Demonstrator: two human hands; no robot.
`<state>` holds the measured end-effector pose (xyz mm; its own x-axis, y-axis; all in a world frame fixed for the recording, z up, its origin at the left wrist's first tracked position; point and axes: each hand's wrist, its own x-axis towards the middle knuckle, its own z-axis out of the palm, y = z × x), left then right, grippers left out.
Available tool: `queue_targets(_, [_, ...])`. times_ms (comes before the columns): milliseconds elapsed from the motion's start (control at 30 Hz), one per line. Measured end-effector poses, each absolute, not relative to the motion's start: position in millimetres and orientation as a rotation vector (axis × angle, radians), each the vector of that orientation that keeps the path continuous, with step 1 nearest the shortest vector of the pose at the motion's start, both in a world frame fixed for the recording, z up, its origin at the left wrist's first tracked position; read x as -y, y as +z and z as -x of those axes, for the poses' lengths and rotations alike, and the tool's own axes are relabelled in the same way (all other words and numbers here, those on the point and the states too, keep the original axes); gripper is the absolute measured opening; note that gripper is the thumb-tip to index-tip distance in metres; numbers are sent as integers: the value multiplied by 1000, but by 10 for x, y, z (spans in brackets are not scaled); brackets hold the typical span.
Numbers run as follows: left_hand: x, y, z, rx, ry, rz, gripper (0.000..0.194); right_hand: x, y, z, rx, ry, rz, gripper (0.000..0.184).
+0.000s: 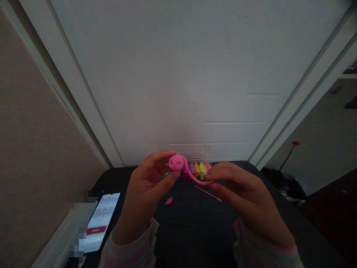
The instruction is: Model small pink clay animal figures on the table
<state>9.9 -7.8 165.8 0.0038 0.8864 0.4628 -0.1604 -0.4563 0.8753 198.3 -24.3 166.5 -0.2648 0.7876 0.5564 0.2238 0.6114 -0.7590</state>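
My left hand (145, 190) pinches a round pink clay lump (176, 162) between thumb and fingertips. A thin pink clay strand (195, 178) curves down from the lump to my right hand (240, 190), whose fingertips pinch its far end. Both hands hover above a dark ribbed surface (192, 223). Behind the hands a row of coloured clay pieces (199, 169) lies in a clear tray.
A small pink clay scrap (169, 201) and a thin pink stick (208, 193) lie on the dark surface. A lit phone (100, 219) rests at the left. A white panelled door with heart shapes (186, 108) stands behind.
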Motion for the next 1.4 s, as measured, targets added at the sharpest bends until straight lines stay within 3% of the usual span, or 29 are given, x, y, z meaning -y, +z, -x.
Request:
queue_targets(533, [127,1688,-112,-770,1515,-1530,30,154,1582,-1744,1161,1107,531,21])
queue_targets(767, [155,1694,-164,-828,1578,-1447,28,160,1552,-1710,1194,1038,544,14])
queue_targets(1000, [172,1694,-184,-788,1638,-1358,29,202,1537,-1682,1218,1007,602,29])
queue_targets(1400, [85,1612,-114,-618,1690,-1317,29,168,1577,-1709,1416,870,609,19])
